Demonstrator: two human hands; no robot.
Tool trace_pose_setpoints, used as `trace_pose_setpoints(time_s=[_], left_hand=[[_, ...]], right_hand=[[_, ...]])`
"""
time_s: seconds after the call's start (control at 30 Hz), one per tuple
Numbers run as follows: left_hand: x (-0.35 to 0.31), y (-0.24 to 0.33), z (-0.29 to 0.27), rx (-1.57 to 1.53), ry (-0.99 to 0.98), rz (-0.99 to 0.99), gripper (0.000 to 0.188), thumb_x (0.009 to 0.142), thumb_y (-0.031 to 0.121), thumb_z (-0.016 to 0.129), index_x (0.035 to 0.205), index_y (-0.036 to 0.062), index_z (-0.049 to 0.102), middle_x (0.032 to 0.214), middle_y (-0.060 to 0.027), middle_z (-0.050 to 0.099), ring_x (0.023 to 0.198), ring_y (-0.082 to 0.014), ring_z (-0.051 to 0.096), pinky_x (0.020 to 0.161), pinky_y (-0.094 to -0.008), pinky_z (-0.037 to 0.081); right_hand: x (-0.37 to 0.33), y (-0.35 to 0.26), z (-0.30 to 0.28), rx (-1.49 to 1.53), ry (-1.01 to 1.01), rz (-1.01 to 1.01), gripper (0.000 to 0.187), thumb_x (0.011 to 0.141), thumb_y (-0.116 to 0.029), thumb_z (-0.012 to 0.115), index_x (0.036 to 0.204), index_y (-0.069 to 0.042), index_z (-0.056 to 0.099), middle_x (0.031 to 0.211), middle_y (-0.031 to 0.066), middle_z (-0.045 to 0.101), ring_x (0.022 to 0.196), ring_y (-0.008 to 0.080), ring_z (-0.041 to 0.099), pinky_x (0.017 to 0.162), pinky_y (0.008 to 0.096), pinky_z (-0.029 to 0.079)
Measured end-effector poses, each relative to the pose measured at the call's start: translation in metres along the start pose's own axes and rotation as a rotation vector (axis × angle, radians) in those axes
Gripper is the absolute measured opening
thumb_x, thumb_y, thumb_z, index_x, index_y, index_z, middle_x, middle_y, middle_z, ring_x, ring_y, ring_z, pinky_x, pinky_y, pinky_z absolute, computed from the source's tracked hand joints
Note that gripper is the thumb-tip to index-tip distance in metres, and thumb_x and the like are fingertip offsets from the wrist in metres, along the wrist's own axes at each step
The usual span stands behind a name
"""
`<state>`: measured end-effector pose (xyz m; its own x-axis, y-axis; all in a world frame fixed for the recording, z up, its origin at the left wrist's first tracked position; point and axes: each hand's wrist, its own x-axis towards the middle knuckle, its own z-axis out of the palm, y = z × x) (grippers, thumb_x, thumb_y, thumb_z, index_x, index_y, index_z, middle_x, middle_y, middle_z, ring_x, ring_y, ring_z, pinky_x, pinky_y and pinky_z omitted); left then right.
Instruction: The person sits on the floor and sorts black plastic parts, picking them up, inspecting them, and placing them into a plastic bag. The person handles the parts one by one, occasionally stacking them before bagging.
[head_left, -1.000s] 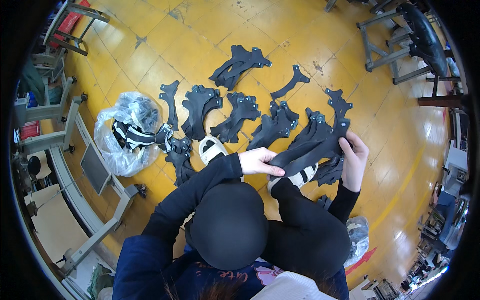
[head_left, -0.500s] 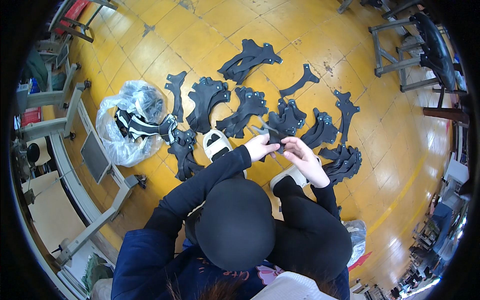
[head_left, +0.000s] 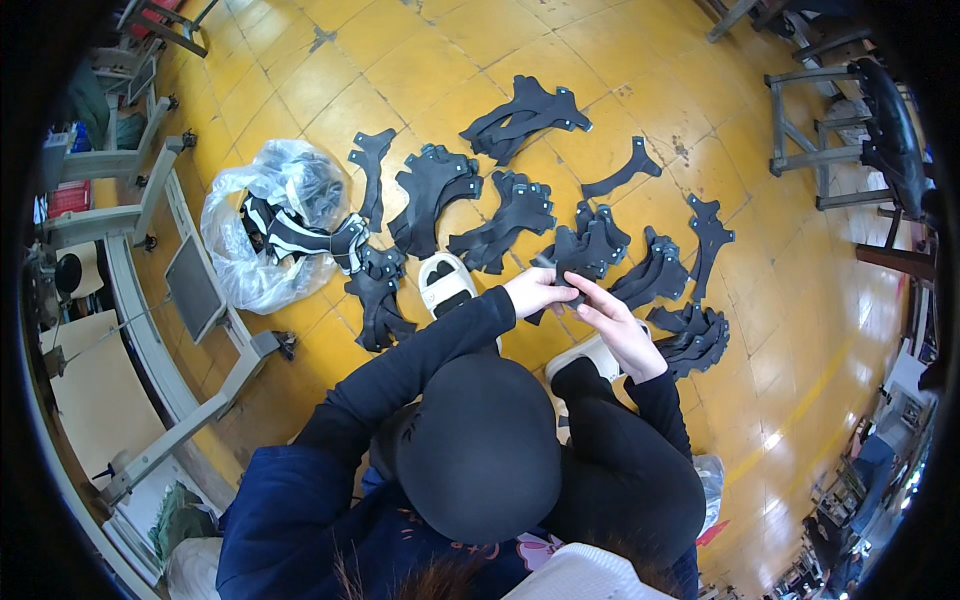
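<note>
In front of my knees, both hands meet over a small black cut piece (head_left: 569, 297). My left hand (head_left: 537, 292) is closed on it, thumb and fingers pinching. From beyond that hand sticks a blurred grey, blade-like tip; its kind I cannot make out. My right hand (head_left: 622, 338) comes from the right, its thumb and fingertips closed at the same piece. Just past the hands lies a fanned pile of black cut pieces (head_left: 592, 238), with another pile (head_left: 655, 268) to its right. Small light marks show on the ends of several pieces.
More black piles (head_left: 432, 195) and single pieces (head_left: 625, 170) spread over the yellow tiled floor (head_left: 420, 60). A clear plastic bag (head_left: 262, 285) with black-and-white striped bundles stands left. White sandals (head_left: 447, 283) are by the hands. Metal frames (head_left: 160, 215) line the left; a stool (head_left: 885, 130) is far right.
The whole view has shifted slightly, so the piles sit farther right. The grey forked tip beyond my left hand shows less now. My right fingers have closed in nearer the left hand.
</note>
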<state>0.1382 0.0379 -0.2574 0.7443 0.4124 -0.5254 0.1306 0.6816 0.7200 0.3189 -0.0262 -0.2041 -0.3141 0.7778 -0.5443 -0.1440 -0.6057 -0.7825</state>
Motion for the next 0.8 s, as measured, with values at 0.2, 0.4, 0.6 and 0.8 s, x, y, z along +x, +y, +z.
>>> trace_pose_setpoints(time_s=[0.2,0.4,0.6,0.8], left_hand=[[0.001,-0.013,-0.015,-0.094,0.065,-0.075,0.033,0.092,0.033,0.056,0.109,0.0062,0.063,0.09,0.0009,0.064,0.078,-0.0065,0.057,0.069,-0.0199,0.043],[-0.017,-0.064,-0.046,0.219,0.252,-0.088,0.031,0.093,0.03,0.053,0.103,0.0023,0.062,0.082,-0.0024,0.063,0.074,-0.008,0.059,0.065,-0.0229,0.047],[-0.036,-0.173,-0.081,1.014,0.346,0.521,0.009,0.083,0.015,0.056,0.086,0.0107,0.063,0.082,-0.0047,0.06,0.078,-0.0243,0.059,0.069,-0.0334,0.046],[-0.031,-0.162,-0.075,1.219,0.578,0.575,0.008,0.079,0.015,0.057,0.081,0.0077,0.06,0.075,-0.0051,0.058,0.075,-0.0223,0.057,0.069,-0.0335,0.045]], right_hand=[[0.026,0.001,-0.014,0.398,0.032,-0.006,0.044,0.092,-0.014,0.051,0.134,-0.002,0.043,0.139,0.0061,0.043,0.119,0.0121,0.045,0.097,0.0305,0.038],[0.065,-0.05,-0.071,0.205,0.122,-0.094,0.043,0.092,-0.019,0.053,0.13,-0.002,0.046,0.136,0.0032,0.046,0.114,0.0085,0.045,0.089,0.0308,0.042],[0.106,-0.1,-0.148,-0.118,0.31,-0.096,0.029,0.091,-0.016,0.055,0.117,-0.005,0.061,0.116,-0.0007,0.06,0.1,0.0065,0.051,0.083,0.0263,0.042],[0.098,-0.087,-0.188,-0.158,0.458,0.069,0.027,0.089,-0.007,0.055,0.116,-0.002,0.06,0.107,0.003,0.063,0.09,0.0088,0.059,0.079,0.021,0.047]])
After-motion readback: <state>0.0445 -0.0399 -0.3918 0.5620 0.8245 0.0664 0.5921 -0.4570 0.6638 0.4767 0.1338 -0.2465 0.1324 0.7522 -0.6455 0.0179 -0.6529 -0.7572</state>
